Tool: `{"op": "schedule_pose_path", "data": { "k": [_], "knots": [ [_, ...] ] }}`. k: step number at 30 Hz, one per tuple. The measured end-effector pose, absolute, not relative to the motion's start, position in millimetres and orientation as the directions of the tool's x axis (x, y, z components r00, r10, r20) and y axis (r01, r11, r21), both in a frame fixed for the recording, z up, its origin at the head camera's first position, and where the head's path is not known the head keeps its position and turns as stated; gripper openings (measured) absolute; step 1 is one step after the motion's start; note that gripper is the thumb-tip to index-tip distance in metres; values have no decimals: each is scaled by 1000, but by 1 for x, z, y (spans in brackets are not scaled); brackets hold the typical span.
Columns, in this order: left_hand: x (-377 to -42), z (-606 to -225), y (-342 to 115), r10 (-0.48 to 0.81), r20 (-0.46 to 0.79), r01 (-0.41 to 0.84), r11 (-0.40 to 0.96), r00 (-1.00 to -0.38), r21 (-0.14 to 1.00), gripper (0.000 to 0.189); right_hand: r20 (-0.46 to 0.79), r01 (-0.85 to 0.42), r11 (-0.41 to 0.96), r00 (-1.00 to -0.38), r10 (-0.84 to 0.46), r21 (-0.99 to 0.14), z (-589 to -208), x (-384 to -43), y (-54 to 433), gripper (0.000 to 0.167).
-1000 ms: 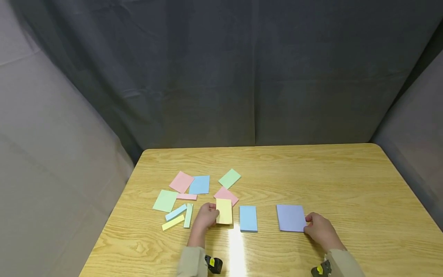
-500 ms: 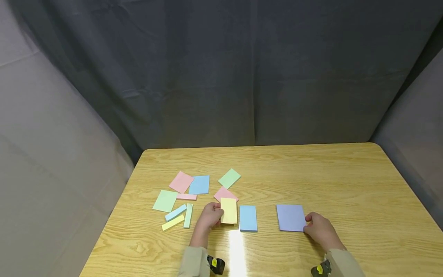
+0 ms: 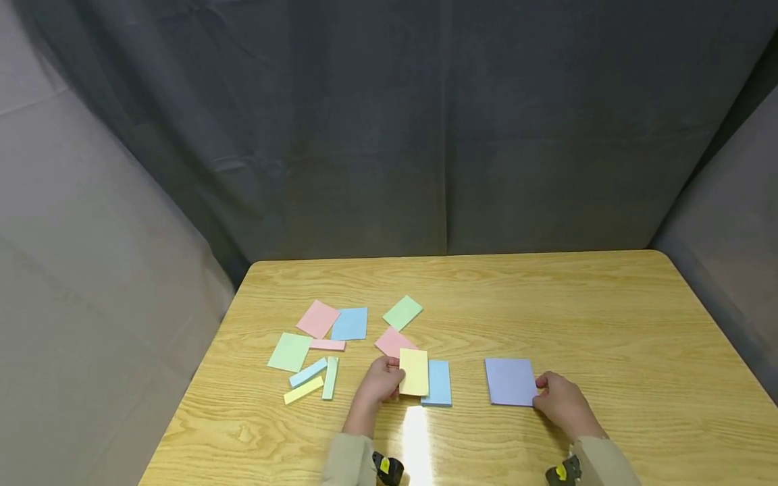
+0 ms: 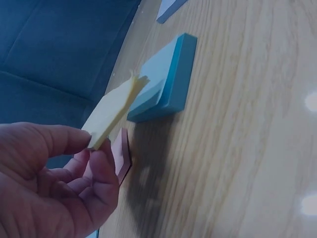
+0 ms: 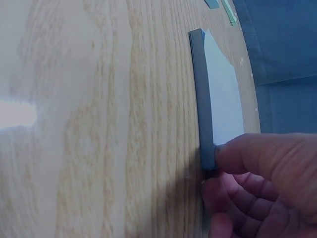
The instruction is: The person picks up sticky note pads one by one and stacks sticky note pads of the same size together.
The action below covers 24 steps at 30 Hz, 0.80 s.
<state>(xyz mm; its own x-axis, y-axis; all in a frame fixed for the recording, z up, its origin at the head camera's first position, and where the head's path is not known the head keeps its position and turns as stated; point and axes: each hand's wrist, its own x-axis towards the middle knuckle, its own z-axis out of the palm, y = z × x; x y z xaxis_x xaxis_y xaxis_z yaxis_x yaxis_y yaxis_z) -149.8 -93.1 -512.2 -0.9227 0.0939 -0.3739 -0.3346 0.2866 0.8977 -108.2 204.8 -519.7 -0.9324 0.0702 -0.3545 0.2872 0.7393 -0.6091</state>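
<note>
My left hand [image 3: 381, 383] pinches a yellow sticky note pad [image 3: 414, 372] by its left edge, between thumb and fingers. In the left wrist view the yellow pad [image 4: 113, 110] is tilted above the table, its sheets fanning a little at the far end. It overlaps the left side of a blue sticky note pad [image 3: 440, 383] in the head view. My right hand [image 3: 564, 401] pinches the right edge of a square purple sticky note pad [image 3: 509, 382]. The right wrist view shows thumb on top of this pad [image 5: 224, 101] and fingers at its side.
Pink [image 3: 319, 319], blue [image 3: 349, 324] and green [image 3: 290, 352] square pads lie at the left of the wooden table [image 3: 577, 304]. Narrow strips, such as a yellow one [image 3: 303, 390], lie near them. A green pad [image 3: 403, 312] and a pink pad [image 3: 394, 341] lie beyond my left hand.
My left hand has carried the yellow pad to the right, from in front of the pink pad to partly over the blue one. The right hand and purple pad have stayed still.
</note>
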Motion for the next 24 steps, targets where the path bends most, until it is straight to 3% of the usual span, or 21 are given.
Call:
{"op": "schedule_pose_path", "data": {
  "k": [15,24],
  "knots": [
    [-144,-524,-68,107,-350,-312,271,-930,911,18,-365,291,736,-929,64,-611,-520,-109,206,29],
    [-141,-527,-62,86,-312,-263,358,-946,896,15,-361,287,739,-931,63,-610,-520,-108,207,28]
  ]
}}
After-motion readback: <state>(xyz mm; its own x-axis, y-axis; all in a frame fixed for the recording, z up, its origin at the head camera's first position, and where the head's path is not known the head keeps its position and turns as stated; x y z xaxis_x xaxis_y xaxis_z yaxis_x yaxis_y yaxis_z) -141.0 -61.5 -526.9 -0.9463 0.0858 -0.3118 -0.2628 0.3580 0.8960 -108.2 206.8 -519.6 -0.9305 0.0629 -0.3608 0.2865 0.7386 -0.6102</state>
